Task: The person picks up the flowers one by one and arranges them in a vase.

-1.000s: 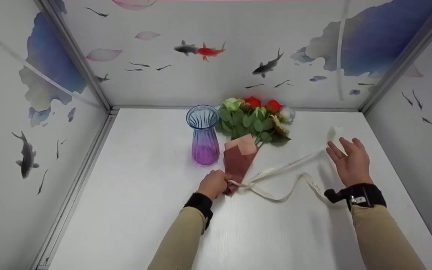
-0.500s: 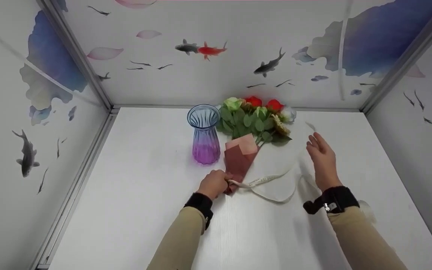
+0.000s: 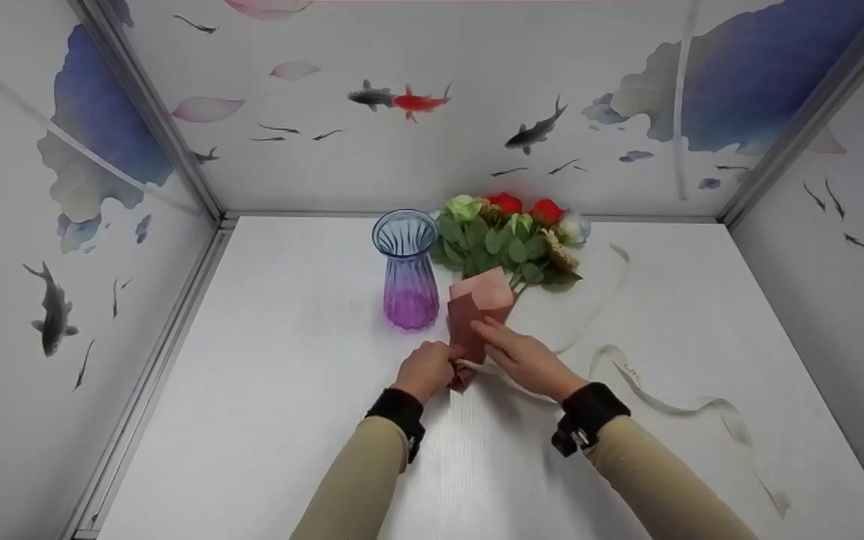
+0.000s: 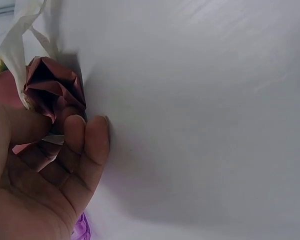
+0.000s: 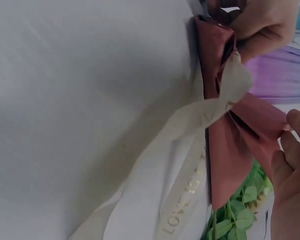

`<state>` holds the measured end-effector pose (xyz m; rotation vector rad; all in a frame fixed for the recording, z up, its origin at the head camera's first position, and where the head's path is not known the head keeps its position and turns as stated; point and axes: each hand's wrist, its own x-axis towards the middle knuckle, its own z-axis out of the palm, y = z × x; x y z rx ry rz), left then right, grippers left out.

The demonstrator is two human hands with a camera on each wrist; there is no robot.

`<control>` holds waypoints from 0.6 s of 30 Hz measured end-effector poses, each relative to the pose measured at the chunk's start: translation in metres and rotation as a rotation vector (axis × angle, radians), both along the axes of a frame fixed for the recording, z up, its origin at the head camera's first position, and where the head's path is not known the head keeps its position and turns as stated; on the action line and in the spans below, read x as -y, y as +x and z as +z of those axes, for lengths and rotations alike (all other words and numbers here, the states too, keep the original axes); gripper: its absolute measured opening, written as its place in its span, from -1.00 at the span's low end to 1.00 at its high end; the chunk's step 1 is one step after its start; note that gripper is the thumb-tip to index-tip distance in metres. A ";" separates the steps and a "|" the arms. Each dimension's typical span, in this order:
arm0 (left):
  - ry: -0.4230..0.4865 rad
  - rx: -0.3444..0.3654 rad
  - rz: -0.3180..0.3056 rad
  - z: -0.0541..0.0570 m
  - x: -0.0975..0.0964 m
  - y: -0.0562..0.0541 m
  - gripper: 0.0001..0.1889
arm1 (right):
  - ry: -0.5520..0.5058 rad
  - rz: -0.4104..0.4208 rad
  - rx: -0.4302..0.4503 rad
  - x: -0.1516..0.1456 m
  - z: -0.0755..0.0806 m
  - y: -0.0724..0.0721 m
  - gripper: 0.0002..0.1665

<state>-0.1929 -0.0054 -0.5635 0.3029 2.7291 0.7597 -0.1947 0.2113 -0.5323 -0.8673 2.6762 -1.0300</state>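
A dusty-pink sheet of wrapping paper (image 3: 464,319) lies gathered into a narrow cone in mid-table, round the stem side of a bouquet (image 3: 507,232). At its lower end my left hand (image 3: 424,370) pinches the bunched paper, together with a cream ribbon (image 3: 668,405). The left wrist view shows thumb and fingers closed on the folded paper (image 4: 55,87). My right hand (image 3: 533,364) reaches across with fingers extended, their tips touching the paper's right side. Gold lettering runs along the ribbon (image 5: 187,190) in the right wrist view. The right thumb is hidden.
Just left of the paper stands a ribbed glass vase (image 3: 407,274), blue above and purple below. The ribbon's loose tails trail over the right part of the white table (image 3: 274,420). Printed panels wall the table at the back and both sides.
My right hand has let the ribbon drop at the right and moved left and down to the paper. The ribbon tails have settled on the table. My left hand keeps its place.
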 end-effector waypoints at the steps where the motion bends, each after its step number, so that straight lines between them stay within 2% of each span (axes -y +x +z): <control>1: -0.015 -0.017 -0.008 0.000 0.000 0.001 -0.82 | 0.055 0.051 -0.025 0.006 -0.003 0.000 -0.41; 2: -0.029 -0.037 -0.018 0.000 0.000 0.001 -0.83 | 0.101 0.092 -0.052 0.011 -0.006 0.000 -0.41; 3: -0.042 -0.052 -0.022 0.000 0.000 0.002 -0.83 | 0.146 0.094 -0.075 0.014 -0.009 0.001 -0.41; 6: -0.070 -0.097 -0.041 -0.001 0.000 0.004 -0.83 | 0.272 0.066 -0.154 0.018 -0.018 0.003 -0.42; 10: -0.059 -0.151 -0.076 -0.001 0.003 0.008 -0.84 | 0.433 0.010 -0.276 0.015 -0.029 0.007 -0.41; 13: -0.040 -0.179 -0.089 -0.001 0.007 0.011 -0.81 | 0.529 0.018 -0.402 0.012 -0.037 0.008 -0.40; 16: -0.034 -0.200 -0.109 -0.002 0.012 0.012 -0.76 | 0.560 0.058 -0.450 0.013 -0.042 0.005 -0.38; 18: -0.009 -0.204 -0.113 -0.003 0.014 0.013 -0.73 | 0.548 0.108 -0.416 0.014 -0.042 0.003 -0.36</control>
